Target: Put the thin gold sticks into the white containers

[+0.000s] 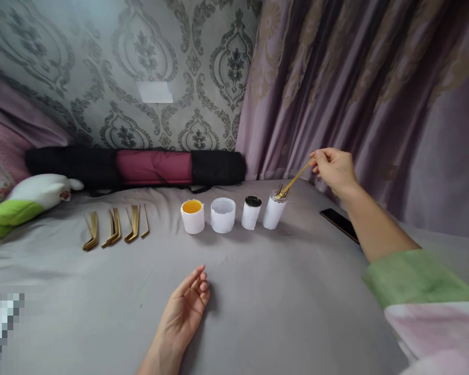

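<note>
My right hand (334, 169) pinches the upper end of a slim gold metal straw (299, 174). The straw slants down to the mouth of the rightmost white-wrapped container (274, 213), where several thin straw ends stick out. My left hand (189, 307) rests palm up on the grey sheet, fingers loosely curled with nothing in them. To the left of that container stand a narrow white cup with a dark inside (251, 216), a wider white cup (223, 221) and a white cup with an orange inside (193, 221).
Bent gold straws (133, 224) lie in small groups on the sheet at left. A phone (340, 225) lies beside my right forearm. A long black and maroon bag (152, 167) lies along the wall, near a plush toy (31, 198). Purple curtains (336, 78) hang at right.
</note>
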A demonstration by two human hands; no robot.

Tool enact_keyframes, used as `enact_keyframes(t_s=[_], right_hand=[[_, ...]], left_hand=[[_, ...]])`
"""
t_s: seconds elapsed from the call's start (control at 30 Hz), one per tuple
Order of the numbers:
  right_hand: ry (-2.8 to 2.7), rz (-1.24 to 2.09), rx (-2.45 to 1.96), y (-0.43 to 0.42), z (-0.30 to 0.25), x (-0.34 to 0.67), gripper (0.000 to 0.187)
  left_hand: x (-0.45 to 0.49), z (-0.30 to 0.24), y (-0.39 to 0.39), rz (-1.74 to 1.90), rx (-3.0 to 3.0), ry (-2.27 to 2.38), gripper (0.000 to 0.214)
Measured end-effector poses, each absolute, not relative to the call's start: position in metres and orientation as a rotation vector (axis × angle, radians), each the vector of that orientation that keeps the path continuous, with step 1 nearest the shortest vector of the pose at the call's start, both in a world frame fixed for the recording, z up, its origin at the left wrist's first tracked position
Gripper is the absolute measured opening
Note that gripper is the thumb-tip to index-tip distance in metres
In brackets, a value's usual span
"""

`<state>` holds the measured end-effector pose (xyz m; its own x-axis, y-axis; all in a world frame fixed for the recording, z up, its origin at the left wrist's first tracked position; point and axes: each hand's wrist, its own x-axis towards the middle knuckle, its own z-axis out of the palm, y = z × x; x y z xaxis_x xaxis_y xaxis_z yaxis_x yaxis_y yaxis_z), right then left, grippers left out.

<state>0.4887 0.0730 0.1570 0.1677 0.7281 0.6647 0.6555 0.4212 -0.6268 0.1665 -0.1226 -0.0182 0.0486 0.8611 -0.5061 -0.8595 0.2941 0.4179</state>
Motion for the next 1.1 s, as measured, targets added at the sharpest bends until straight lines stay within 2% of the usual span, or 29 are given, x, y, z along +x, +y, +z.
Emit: enact_keyframes(t_s=[1.1], right_hand=[[-1.724, 0.205, -1.465, 0.1, 0.114, 0.469, 0.026]], left_hand=[[0.168, -0.019, -0.122, 1.311, 0.008, 0.785, 0.016]])
